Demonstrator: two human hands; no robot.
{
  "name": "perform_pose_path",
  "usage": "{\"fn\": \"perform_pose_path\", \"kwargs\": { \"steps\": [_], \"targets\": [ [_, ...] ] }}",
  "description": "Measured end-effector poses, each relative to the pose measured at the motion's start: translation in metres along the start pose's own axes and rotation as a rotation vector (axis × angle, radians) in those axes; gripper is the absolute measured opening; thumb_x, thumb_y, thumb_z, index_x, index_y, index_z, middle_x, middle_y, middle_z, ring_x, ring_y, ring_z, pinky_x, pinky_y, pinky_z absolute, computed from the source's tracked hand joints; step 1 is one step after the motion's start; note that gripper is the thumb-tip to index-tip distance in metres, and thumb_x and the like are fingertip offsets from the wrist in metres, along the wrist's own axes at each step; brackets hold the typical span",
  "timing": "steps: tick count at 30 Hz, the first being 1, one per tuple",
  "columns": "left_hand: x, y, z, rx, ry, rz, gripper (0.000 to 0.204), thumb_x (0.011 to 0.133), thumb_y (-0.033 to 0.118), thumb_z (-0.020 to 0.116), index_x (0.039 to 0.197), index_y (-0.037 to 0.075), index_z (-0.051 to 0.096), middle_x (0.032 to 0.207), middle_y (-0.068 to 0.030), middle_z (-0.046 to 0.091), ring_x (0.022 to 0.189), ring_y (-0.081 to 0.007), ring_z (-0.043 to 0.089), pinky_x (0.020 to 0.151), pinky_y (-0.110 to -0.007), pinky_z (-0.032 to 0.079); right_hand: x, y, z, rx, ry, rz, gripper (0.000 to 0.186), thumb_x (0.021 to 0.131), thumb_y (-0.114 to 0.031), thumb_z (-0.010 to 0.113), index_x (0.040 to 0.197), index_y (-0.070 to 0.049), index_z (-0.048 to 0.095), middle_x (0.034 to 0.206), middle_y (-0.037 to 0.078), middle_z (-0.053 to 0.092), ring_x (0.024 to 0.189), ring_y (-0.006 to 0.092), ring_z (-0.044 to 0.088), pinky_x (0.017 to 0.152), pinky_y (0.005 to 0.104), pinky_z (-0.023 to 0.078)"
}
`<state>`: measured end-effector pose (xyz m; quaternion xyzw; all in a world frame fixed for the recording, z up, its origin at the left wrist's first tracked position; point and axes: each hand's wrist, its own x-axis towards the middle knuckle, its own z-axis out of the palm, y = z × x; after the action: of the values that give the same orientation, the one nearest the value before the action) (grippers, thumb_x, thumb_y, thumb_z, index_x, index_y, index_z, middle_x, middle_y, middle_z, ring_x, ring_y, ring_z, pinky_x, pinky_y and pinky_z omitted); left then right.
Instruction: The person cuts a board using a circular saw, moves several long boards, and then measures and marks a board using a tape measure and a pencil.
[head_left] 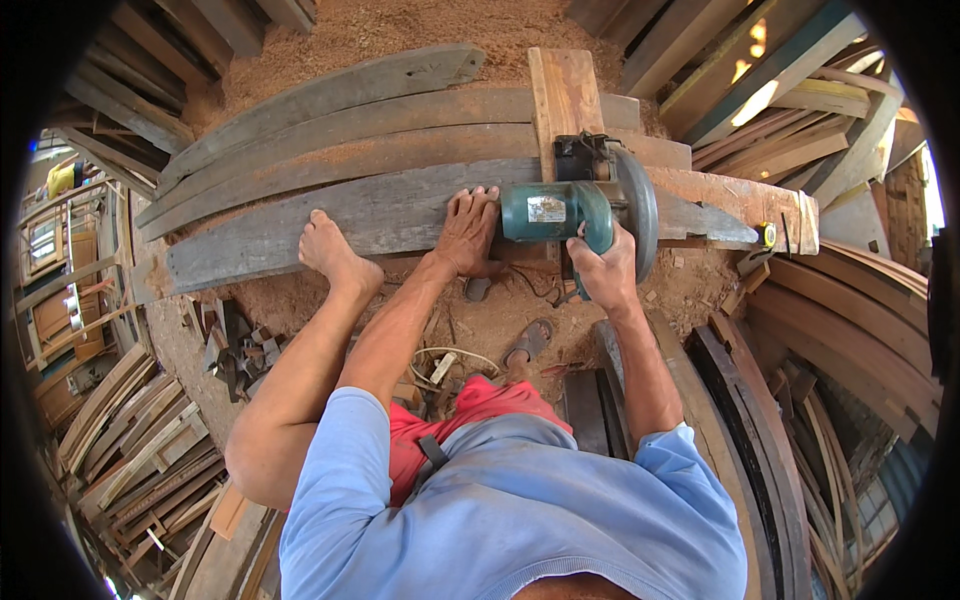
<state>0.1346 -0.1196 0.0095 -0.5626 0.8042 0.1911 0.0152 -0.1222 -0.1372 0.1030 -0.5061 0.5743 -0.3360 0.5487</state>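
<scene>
My right hand (606,262) is wrapped round the rear handle of a green circular saw (535,212), whose round grey blade guard faces right. The saw rests across a weathered grey plank (390,205) and against a lighter reddish board (572,95) that lies crosswise. My left hand (467,232) grips the plank's near edge just left of the saw's motor, fingers on top and thumb low at the edge. My bare left foot (335,252) stands on the plank farther left. The blade itself is hidden.
More curved grey planks (350,125) lie beyond. A yellow tape measure (768,236) sits at the right end. Sawdust (380,30) covers the ground, with a loose cord (470,352) and wood offcuts (240,345) nearby. Stacked timber (840,335) stands at both sides.
</scene>
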Motion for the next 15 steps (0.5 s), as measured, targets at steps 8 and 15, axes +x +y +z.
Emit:
{"fn": "perform_pose_path", "kwargs": {
  "steps": [8, 15],
  "targets": [
    [0.001, 0.002, -0.002, 0.015, -0.016, -0.02, 0.135, 0.057, 0.054, 0.091, 0.155, -0.01, 0.024, 0.15, -0.0295, 0.036, 0.142, -0.0453, 0.032, 0.123, -0.056, 0.019, 0.008, 0.002, 0.001, 0.041, -0.006, 0.002, 0.014, 0.082, -0.008, 0.07, 0.089, -0.001, 0.06, 0.075, 0.0, 0.056, 0.069, 0.0088, 0.051, 0.063, 0.0302, 0.047],
    [0.001, 0.004, -0.009, 0.0, -0.069, -0.033, 0.129, 0.058, 0.052, 0.091, 0.152, -0.009, 0.027, 0.152, -0.0308, 0.035, 0.144, -0.0472, 0.03, 0.122, -0.058, 0.018, 0.016, 0.001, 0.001, 0.012, -0.012, 0.006, 0.014, 0.083, -0.009, 0.07, 0.089, -0.001, 0.061, 0.077, 0.0, 0.057, 0.07, 0.0087, 0.052, 0.063, 0.0301, 0.047]
  ]
}}
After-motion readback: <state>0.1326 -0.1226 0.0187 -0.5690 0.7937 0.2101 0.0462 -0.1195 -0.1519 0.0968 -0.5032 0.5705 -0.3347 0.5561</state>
